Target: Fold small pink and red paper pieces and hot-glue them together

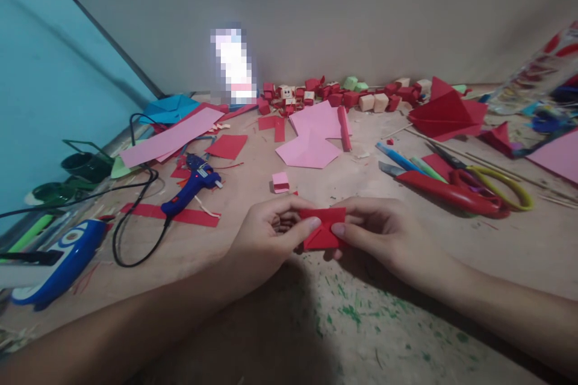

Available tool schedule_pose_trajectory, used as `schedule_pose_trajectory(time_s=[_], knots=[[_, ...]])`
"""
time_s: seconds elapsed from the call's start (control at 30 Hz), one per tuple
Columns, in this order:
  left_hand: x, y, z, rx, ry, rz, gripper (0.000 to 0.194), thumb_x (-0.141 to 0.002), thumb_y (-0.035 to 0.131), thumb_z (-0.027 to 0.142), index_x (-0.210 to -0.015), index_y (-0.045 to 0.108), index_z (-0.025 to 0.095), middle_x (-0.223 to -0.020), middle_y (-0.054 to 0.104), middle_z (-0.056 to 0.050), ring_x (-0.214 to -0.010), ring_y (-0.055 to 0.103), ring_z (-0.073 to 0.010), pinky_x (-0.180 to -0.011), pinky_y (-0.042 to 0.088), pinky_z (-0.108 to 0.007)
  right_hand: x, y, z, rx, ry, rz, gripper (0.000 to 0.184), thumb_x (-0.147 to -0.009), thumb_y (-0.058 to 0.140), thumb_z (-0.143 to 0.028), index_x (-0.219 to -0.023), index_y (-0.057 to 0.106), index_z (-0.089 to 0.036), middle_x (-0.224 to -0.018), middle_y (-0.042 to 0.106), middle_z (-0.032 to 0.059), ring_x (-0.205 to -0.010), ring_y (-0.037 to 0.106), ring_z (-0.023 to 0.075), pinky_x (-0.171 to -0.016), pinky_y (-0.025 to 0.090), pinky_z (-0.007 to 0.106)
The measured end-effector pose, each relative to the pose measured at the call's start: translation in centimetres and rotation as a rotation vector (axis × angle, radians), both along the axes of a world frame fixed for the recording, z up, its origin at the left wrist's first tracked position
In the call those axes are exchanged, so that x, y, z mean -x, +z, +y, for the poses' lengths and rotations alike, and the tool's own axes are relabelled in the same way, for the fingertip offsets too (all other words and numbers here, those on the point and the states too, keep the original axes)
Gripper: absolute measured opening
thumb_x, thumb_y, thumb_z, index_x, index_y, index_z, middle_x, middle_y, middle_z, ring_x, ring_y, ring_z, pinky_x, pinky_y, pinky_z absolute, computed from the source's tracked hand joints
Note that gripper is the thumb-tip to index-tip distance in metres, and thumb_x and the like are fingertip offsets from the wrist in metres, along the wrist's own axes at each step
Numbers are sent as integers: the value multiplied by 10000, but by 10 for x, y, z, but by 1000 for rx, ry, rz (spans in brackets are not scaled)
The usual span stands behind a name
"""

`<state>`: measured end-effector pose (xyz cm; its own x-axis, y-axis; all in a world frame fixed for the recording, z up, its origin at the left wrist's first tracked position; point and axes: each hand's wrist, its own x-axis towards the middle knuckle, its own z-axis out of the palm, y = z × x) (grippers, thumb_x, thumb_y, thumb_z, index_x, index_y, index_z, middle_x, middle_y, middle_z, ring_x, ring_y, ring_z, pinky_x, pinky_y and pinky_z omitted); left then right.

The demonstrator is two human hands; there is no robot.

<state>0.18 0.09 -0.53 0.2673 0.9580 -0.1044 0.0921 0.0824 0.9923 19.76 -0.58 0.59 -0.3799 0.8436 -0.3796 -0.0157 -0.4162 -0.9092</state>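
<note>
A small folded piece of red paper (326, 237) is held up between my two hands, just above the table. My left hand (277, 231) pinches its left side, thumb on the near face. On the right side my right hand (379, 228) grips it the same way, with fingers behind the paper. Creases run across its face; the fingertips behind it are mostly hidden. Just beyond my left hand sits a small pink paper box (280, 183). Pink paper sheets (311, 150) lie farther back, beside a rolled red paper strip (344, 128).
A blue glue gun (192, 186) with a black cable lies left. To the right are a red utility knife (447, 191) and yellow-handled scissors (506, 183). Several small paper cubes (350, 98) line the wall, near a lit, blurred phone (233, 66). Green scraps (356, 313) dot the table in front.
</note>
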Motion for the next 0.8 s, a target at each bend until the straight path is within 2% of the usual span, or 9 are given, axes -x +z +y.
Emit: schedule_pose_trajectory(time_s=[0.17,0.27,0.5,0.6,0.7,0.8], knots=[[1,0,-1,19,-29,-23,119,-847,727,250,-928,718,163,-762,691,3,-637,632,-101,-588,505,-195,0,0,0,-56,-28,8,109,-785,749,-282,-858,728,-204,-646,686,13,-577,620,140,-528,451,238],[0,-1,-2,42,-39,-8,196,-800,779,246,-962,697,171,-822,707,-4,-702,655,-115,-623,508,-199,-1,0,-1,-68,-14,-12,90,-800,738,-289,-848,732,-213,-646,693,9,-568,622,141,-513,448,236],[-3,3,-4,5,-59,-6,106,-810,702,142,-827,603,175,-748,638,37,-665,618,-77,-597,465,-168,-2,1,0,-110,50,-7,121,-863,707,-334,-862,742,-218,-636,686,-9,-522,591,115,-460,402,218],[-2,3,-4,-9,-66,-16,93,-811,685,129,-820,604,174,-758,626,36,-683,615,-79,-627,478,-179,-5,4,1,-118,76,31,96,-862,725,-301,-909,749,-221,-694,704,-6,-575,617,115,-496,435,213],[0,1,-4,11,-74,-27,81,-807,677,118,-824,622,175,-757,635,31,-675,612,-84,-620,480,-188,-8,5,1,-57,83,69,183,-869,731,-388,-929,751,-216,-733,706,14,-614,634,132,-520,453,226],[1,0,-4,17,-82,-28,102,-794,666,87,-826,636,178,-768,651,29,-668,613,-82,-601,466,-185,-8,3,1,9,95,95,309,-898,679,-502,-872,743,-201,-692,685,25,-565,592,121,-479,405,218]])
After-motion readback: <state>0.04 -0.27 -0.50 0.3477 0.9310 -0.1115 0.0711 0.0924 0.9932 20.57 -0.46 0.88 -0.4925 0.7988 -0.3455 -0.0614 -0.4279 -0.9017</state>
